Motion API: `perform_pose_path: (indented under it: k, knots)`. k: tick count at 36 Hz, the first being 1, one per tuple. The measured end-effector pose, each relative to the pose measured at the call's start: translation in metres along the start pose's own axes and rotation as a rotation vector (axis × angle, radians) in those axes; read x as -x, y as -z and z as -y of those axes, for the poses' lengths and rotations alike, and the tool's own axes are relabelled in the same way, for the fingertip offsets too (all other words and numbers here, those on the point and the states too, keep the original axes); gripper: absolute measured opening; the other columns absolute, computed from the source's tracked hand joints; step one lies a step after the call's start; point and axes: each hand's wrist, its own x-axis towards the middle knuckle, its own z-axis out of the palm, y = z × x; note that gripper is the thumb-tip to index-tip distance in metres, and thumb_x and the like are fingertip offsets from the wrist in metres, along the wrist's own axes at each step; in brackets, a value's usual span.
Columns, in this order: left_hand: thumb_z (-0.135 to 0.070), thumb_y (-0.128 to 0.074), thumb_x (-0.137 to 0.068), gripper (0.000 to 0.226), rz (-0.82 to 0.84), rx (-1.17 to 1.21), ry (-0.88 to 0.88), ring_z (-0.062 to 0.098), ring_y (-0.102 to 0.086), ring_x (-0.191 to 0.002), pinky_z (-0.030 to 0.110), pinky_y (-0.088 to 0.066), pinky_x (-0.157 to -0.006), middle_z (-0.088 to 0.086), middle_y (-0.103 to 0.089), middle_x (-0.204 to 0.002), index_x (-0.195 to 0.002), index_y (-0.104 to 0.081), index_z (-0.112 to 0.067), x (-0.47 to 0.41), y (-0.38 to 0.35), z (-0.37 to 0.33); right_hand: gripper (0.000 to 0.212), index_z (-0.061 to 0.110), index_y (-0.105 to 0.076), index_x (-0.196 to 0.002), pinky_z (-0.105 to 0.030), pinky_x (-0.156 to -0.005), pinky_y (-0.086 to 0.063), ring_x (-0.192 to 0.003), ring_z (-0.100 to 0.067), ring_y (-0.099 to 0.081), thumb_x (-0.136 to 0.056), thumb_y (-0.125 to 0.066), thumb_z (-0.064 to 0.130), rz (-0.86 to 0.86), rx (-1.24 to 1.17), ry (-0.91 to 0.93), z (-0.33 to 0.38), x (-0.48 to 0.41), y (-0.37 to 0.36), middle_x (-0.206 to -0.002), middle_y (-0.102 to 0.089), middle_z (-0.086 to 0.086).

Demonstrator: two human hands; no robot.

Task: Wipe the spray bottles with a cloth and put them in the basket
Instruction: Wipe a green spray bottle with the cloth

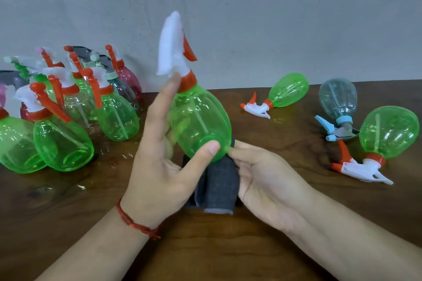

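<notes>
Green spray bottle (198, 121) raised over the worktop (217, 253), gripped by the left hand (159, 166) with thumb across the belly and fingers behind, probably so as to bare the base for wiping. Grey cloth (219, 182) pinched in the right hand (265, 178) and pressed up against that base. Long axis near upright, leaning a little left; white head topmost, orange trigger facing right.
</notes>
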Motion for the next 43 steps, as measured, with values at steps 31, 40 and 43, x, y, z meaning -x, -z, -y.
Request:
perform_pose_path:
  k: [31,40,43]
  knots:
    - [-0.002,-0.073,-0.092,0.095,-0.026,-0.034,0.001,0.035,-0.055,-0.141,0.050,-0.052,-0.112,0.023,-0.039,-0.160,-0.166,-0.019,-0.029,-0.007,0.008,0.008,0.038,0.002,-0.065,-0.138,-0.045,-0.109,-0.054,-0.122,-0.032,-0.067,-0.108,-0.048,0.018,0.066,-0.087,-0.093,0.003,0.005,-0.002,-0.137,-0.067,-0.020]
    - [-0.002,-0.070,-0.092,0.092,0.025,0.037,0.127,0.026,-0.062,-0.135,0.038,-0.053,-0.109,0.003,-0.058,-0.149,-0.166,-0.026,-0.032,0.001,0.006,0.014,0.042,0.018,-0.073,-0.128,-0.042,-0.107,-0.056,-0.119,-0.022,-0.072,-0.102,-0.056,-0.009,-0.118,0.394,0.385,0.005,0.004,0.001,-0.122,-0.078,-0.002]
    - [-0.003,-0.057,-0.093,0.083,-0.070,0.207,0.210,0.022,-0.063,-0.131,0.041,-0.052,-0.109,-0.006,-0.064,-0.141,-0.166,-0.030,-0.032,0.001,0.005,0.017,0.041,0.020,-0.074,-0.125,-0.030,-0.103,-0.057,-0.114,-0.014,-0.074,-0.101,-0.058,-0.009,-0.127,0.504,0.477,0.009,0.006,0.002,-0.118,-0.079,0.004]
